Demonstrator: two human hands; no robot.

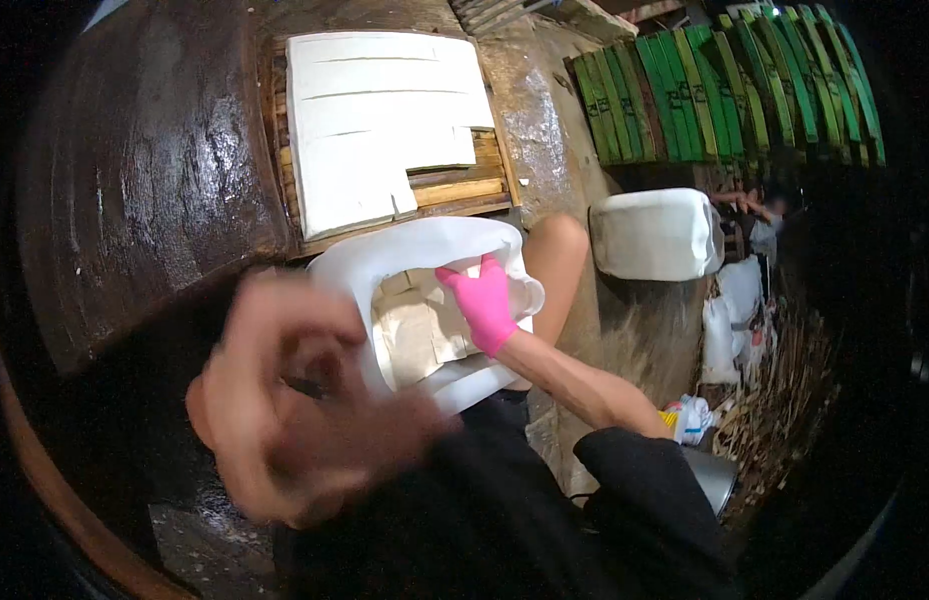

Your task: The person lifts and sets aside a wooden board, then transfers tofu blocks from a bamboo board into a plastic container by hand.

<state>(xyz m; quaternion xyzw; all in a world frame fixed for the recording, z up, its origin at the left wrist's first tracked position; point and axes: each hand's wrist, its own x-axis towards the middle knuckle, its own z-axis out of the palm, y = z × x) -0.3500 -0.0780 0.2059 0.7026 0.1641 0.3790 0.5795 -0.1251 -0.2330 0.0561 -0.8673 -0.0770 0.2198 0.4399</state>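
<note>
My right hand (pixel 482 305), in a pink glove, reaches into a cut-open white plastic container (pixel 425 240). Its thumb and fingers are on either side of a pale block's edge. More pale, flat blocks (pixel 410 335) lie inside the container. Close to the camera at the lower left is my left hand (pixel 285 400), bare, raised and smeared by motion; its fingers look curled, but whether they hold anything does not show. Beyond the container, a white slab cut into strips (pixel 385 110) rests on a slatted wooden board (pixel 455 190), with one corner of the slats exposed.
A dark wet table surface (pixel 155 170) spans the left. Another white container (pixel 655 233) stands at right, below stacked green wooden frames (pixel 685 95). White sacks (pixel 730 320), a metal pot (pixel 710 475) and scattered sticks lie farther right. A person (pixel 765 220) is in the background.
</note>
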